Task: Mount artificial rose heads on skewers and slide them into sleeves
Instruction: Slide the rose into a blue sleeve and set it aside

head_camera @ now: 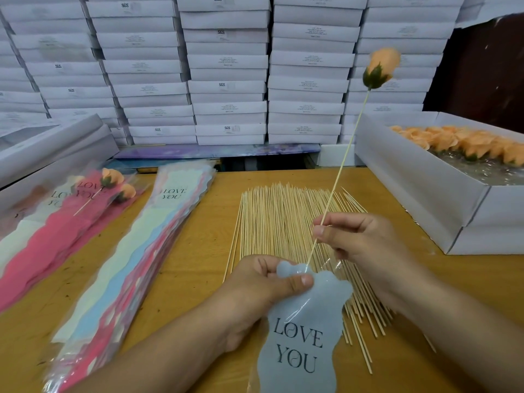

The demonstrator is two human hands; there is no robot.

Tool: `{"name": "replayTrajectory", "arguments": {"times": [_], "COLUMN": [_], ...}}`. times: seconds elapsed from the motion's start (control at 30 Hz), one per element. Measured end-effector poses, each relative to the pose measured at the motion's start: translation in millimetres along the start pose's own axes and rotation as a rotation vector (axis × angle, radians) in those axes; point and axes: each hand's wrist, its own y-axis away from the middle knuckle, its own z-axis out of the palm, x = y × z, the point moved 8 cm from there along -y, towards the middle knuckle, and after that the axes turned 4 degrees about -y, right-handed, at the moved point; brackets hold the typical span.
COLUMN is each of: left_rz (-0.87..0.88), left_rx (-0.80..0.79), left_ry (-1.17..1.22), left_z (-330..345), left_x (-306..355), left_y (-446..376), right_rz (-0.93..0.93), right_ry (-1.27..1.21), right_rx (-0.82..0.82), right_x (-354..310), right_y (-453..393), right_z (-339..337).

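right hand (357, 245) pinches the skewer (344, 157) of a peach rose (381, 68) at upper right, its lower tip entering the blue sleeve (306, 330) gripped by the left hand (263, 285) at lower centre.

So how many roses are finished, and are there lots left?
Two sleeved roses lie finished on the left. The right hand is feeding a skewered rose into the blue sleeve the left hand holds. Plenty left: loose skewers, empty sleeves, a box of rose heads.

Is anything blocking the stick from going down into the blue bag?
Nothing visible blocks it. The skewer tip already sits at the mouth of the blue sleeve, which the left hand pinches, while the right hand steers the skewer.
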Motion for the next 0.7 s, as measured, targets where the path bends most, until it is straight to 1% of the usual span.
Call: {"name": "replayTrajectory", "arguments": {"times": [0.2,0.37,0.53,0.7], "left_rz": [-0.028,-0.047,-0.069,-0.049], "left_rx": [0.005,0.019,0.039,0.073], "left_ry": [-0.036,-0.020,-0.021,0.003], "left_z": [0,-1,-4,-7], "left_x": [-4,-3,-4,-1], "left_y": [0,0,1,1], "right_rz": [-0.016,-0.058,-0.079,-0.096], "right_ry": [-0.179,-0.161,-0.208,-0.209], "right_rx": [0.063,0.087,0.082,0.084], "right_x": [-4,-10,-13,-16], "right_y": [-4,-7,-7,-7], "right_z": [-12,-22,-22,-23]}}
